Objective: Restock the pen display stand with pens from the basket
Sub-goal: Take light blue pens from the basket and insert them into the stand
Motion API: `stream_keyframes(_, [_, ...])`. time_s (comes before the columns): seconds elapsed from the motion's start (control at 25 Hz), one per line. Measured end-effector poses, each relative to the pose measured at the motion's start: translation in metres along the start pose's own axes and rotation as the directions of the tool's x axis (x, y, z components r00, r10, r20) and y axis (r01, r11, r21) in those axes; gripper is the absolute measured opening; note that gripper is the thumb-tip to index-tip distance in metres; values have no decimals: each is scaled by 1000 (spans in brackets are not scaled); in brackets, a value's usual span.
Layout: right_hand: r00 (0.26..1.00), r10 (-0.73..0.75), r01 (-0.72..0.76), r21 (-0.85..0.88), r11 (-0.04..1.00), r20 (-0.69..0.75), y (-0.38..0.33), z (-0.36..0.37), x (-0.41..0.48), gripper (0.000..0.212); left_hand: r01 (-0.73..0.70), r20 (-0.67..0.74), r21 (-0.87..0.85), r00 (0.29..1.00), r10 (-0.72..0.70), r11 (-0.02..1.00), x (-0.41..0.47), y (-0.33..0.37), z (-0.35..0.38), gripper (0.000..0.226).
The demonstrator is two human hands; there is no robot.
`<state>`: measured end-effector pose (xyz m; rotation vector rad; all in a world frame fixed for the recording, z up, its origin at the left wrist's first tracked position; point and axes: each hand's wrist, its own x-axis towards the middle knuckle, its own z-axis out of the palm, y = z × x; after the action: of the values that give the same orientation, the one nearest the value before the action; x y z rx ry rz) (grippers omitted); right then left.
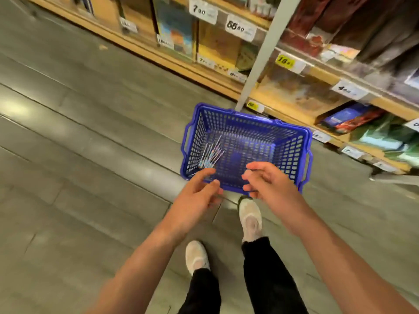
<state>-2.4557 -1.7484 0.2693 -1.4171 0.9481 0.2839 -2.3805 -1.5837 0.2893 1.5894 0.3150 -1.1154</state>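
Grey floor left, two pale shoes below, shelves with price tags and a grey post right; nothing lies between hands and pens. Pens are a loose bundle on the bottom of the blue basket, left side by the left wall, long axis from near-left to far-right, tip ends too blurred to tell. Left hand hangs over the near rim just beside the pens' near ends, right hand further right over the rim, both loosely curled and empty.

Bare forearms; black trousers; pale, whitish trainers.
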Motion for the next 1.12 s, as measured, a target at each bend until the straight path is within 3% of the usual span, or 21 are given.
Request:
stream_keyframes(0.16, [993,105,-101,-82,991,49,66,25,82,13,69,-36,35,997,-68,997,73,-47,-15,28])
stream_keyframes(0.4, [944,325,-309,-199,930,52,182,31,249,8,63,-133,23,989,-59,998,229,-116,-25,20])
stream_keyframes(0.52, [913,402,-375,-241,895,71,224,39,323,11,88,-106,41,991,-83,995,288,-140,-30,18])
stream_keyframes(0.68, [895,440,-425,-152,892,79,246,72,403,71,133,-51,-113,989,-139,985,336,-148,-42,23])
stream_keyframes(0.8, [940,340,-339,-257,905,-42,261,92,445,86,58,-67,-104,996,-65,993,360,-143,-46,16])
stream_keyframes(0.88, [983,177,-175,-482,859,-42,268,101,460,90,23,-53,-75,998,-27,997,373,-135,-44,17])
stream_keyframes(1.0, [997,3,56,-713,699,81,275,109,462,69,-24,-42,-2,999,24,1000,383,-123,-40,16])
stream_keyframes(1.12, [997,4,55,-696,715,82,269,102,453,54,13,-61,73,998,-8,997,388,-121,-32,16])
